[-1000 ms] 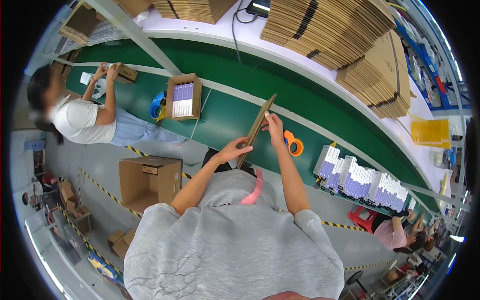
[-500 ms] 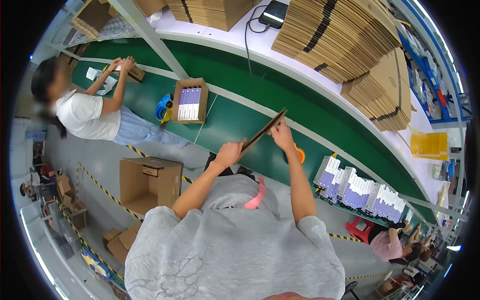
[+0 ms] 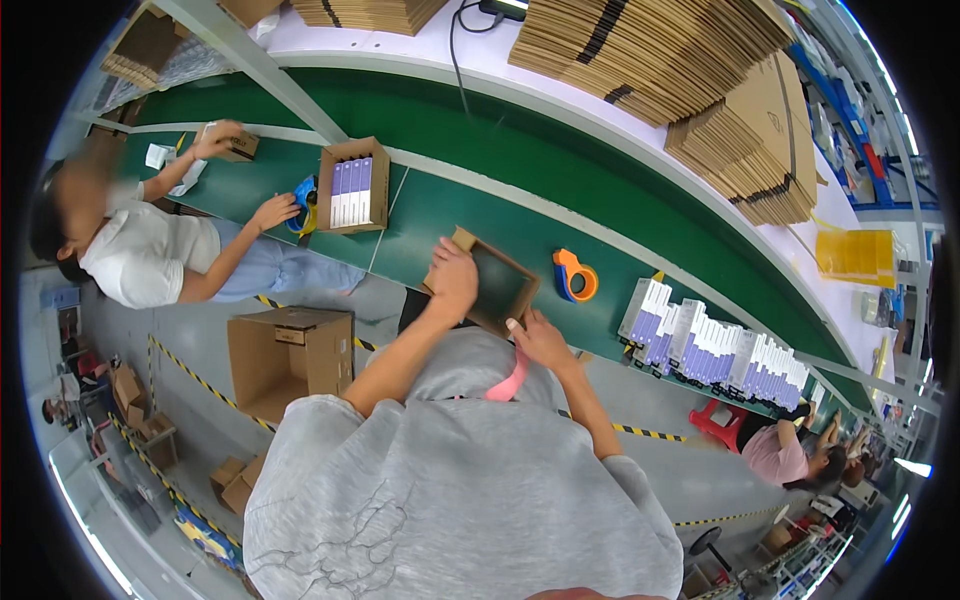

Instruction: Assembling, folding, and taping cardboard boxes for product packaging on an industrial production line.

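A small brown cardboard carton [image 3: 526,297] is opened out into a square frame at the near edge of the green table, and dark green shows through its middle. My left hand [image 3: 455,282] grips its left side, with fingers bent over the wall. At the near right corner my right hand [image 3: 541,340] holds the wall between thumb and fingers. Just right of the carton stands an orange and blue tape dispenser [image 3: 575,276]. Farther left sits an open carton [image 3: 378,190] with several purple and white boxes upright in it.
Rows of purple and white boxes [image 3: 715,350] stand at the right. Flat carton stacks [image 3: 650,60] lie on the white shelf [image 3: 400,58] beyond. At left, a co-worker [image 3: 150,250] has one hand at a blue and yellow tape dispenser [image 3: 308,205]. A large open carton [image 3: 290,365] stands on the floor.
The flat, tilted carton has been opened into a square and lowered toward me. My right hand moved from its far end to the near corner. The co-worker's hand reached to the tape dispenser.
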